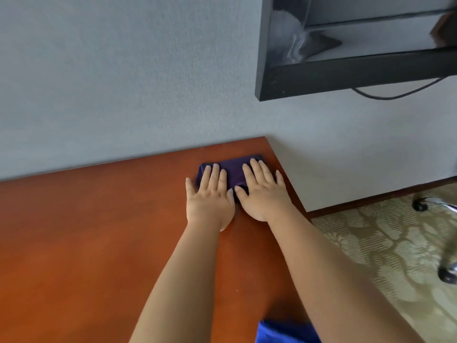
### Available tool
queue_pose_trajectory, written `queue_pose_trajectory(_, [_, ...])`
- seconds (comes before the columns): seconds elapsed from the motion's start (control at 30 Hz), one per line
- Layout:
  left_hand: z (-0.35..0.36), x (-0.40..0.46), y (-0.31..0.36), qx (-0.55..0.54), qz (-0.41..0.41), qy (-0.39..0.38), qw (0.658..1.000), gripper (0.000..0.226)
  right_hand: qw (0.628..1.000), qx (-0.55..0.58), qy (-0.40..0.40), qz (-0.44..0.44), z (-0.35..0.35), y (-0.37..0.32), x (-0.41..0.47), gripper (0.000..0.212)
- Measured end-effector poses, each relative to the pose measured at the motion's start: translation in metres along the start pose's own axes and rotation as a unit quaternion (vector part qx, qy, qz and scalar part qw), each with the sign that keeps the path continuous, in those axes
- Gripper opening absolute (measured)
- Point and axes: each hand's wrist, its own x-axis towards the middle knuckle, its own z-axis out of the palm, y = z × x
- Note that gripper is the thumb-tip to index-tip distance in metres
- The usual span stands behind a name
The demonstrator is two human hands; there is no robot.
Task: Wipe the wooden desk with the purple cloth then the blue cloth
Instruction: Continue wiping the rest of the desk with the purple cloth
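While pressed flat at far right corner of reddish-brown wooden surface [99, 231], folded dark purple cloth [235, 170] under both hands, left [210, 196] and right [262, 191], fingers straight, nothing gripped. Soft, light, likely slides easily; best held by flat palm pressure. Bright blue cloth [284, 332] at near edge.

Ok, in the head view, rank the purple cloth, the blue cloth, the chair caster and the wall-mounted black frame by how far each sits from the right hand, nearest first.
1. purple cloth: under the right hand, at the desk's far right corner.
2. chair caster: on the carpet, off to the right.
3. blue cloth: near desk edge, bottom of view. Close to the caster; order uncertain.
4. black frame: up on the wall, plainly farther.
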Motion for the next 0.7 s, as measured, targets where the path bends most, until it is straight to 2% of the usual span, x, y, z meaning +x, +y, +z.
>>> queue_pose_trajectory(0.3, [0.003,-0.032,-0.016,0.020,-0.008,-0.020,1.000,0.056,0.999,-0.012,-0.010,-0.041,0.005,-0.013,-0.025,0.064])
queue_pose_trajectory(0.7, [-0.012,0.046,-0.043,0.007,0.003,-0.001,1.000,0.056,0.999,-0.010,0.009,-0.031,-0.007,-0.025,0.055,0.064])
